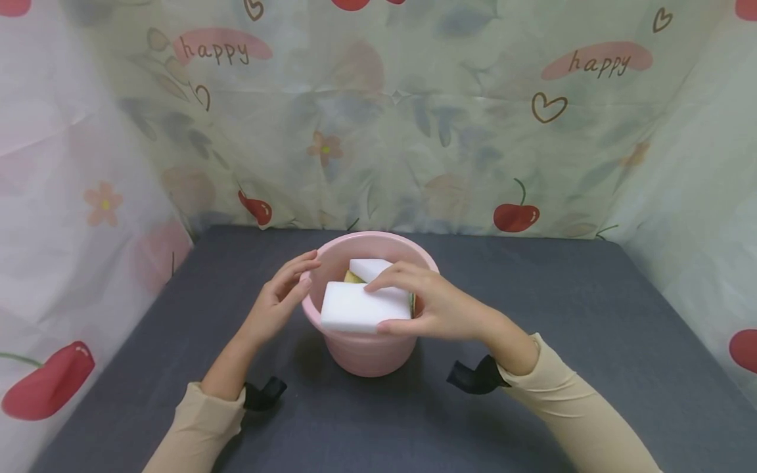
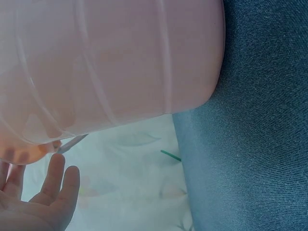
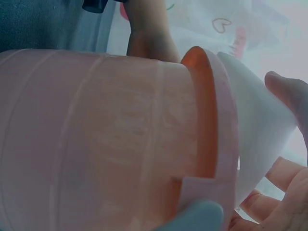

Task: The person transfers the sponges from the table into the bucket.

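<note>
A white sponge-like block [image 1: 365,307] is held in my right hand [image 1: 437,305], thumb on its near side and fingers over the top. It sits tilted over the near rim of a pink plastic bucket [image 1: 371,355]. In the right wrist view the same white block [image 3: 257,120] shows beyond the rim. My left hand [image 1: 278,299] rests at the bucket's left rim with loosely bent fingers. Inside the bucket lie another white block [image 1: 368,268] and a yellowish piece [image 1: 353,277], both partly hidden.
The bucket stands on a dark cloth-covered table [image 1: 532,289]. Printed curtains [image 1: 390,131] hang behind and on both sides. A rounded grey-blue piece [image 3: 197,219] shows beside the bucket's rim in the right wrist view. Black straps [image 1: 476,376] hang at both wrists.
</note>
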A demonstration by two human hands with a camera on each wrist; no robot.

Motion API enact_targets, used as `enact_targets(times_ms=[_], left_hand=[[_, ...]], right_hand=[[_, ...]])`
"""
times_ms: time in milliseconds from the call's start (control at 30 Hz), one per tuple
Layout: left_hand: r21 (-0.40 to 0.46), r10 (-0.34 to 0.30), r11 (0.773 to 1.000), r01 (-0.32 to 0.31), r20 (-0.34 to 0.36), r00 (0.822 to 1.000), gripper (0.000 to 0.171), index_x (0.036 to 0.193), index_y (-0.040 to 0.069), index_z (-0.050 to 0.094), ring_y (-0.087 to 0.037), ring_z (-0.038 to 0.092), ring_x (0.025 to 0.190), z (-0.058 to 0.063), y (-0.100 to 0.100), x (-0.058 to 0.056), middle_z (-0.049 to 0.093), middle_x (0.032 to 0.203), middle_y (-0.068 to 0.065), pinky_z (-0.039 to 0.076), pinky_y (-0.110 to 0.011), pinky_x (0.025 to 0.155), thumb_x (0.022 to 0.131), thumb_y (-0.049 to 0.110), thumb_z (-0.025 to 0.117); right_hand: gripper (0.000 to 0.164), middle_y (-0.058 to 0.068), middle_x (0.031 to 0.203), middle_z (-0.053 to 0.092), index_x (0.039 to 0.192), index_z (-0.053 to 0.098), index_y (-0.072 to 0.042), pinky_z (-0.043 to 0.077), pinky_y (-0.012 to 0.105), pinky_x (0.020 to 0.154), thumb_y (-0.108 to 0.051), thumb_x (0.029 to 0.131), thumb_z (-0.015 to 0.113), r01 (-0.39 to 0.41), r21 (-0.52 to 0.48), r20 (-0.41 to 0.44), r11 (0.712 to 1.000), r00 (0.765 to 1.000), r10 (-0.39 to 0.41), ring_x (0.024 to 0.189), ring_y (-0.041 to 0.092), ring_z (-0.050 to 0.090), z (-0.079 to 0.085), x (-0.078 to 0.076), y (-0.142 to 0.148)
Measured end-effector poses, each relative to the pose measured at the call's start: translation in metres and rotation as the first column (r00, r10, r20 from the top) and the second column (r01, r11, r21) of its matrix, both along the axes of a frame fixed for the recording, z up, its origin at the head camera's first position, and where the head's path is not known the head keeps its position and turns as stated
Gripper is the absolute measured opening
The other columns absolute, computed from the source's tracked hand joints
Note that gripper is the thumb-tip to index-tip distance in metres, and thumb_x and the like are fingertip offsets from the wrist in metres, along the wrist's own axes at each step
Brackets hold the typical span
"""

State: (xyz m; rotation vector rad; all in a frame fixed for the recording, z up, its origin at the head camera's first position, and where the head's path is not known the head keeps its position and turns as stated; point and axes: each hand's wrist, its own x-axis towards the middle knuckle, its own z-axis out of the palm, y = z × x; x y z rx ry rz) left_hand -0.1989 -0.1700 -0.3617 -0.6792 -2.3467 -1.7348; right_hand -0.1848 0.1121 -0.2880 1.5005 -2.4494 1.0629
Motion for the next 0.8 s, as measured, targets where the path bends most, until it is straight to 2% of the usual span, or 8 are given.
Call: enact_targets(times_ms=[267,433,800], left_hand=[[0.006,-0.007,1.000,0.007,-0.009,1.000,0.036,0.132,0.004,0.048,-0.028,0.029,0.139,-0.0001,0.0002,0.0000,0.033,0.150,-0.010,0.026,-0.057,0.109,0.097,0.010,0.045],[0.010,-0.009,1.000,0.009,-0.008,1.000,0.036,0.132,0.004,0.048,-0.028,0.029,0.139,-0.0006,0.0001,0.0000,0.033,0.150,-0.010,0.027,-0.057,0.109,0.097,0.010,0.045],[0.016,-0.004,1.000,0.004,-0.005,1.000,0.036,0.132,0.005,0.048,-0.028,0.029,0.139,-0.0010,0.0001,-0.0002,0.033,0.150,-0.009,0.024,-0.058,0.110,0.097,0.011,0.045]], right_hand=[[0.041,-0.005,0.115,0.060,0.117,0.060,-0.018,0.046,0.026,0.088,-0.026,0.079,0.074,0.038,0.025,0.017,0.999,0.999,-0.038,0.109,0.008,0.051,-0.0023,0.0005,-0.0054],[0.042,-0.005,0.114,0.061,0.116,0.060,-0.016,0.045,0.026,0.088,-0.027,0.078,0.075,0.061,0.027,-0.005,0.998,0.998,-0.061,0.109,0.007,0.051,-0.0035,-0.0005,-0.0085],[0.044,0.000,0.115,0.060,0.115,0.062,-0.014,0.047,0.029,0.086,-0.029,0.076,0.076,0.169,0.075,-0.026,0.983,0.986,-0.167,0.110,0.013,0.051,-0.0053,-0.0033,-0.0088]])
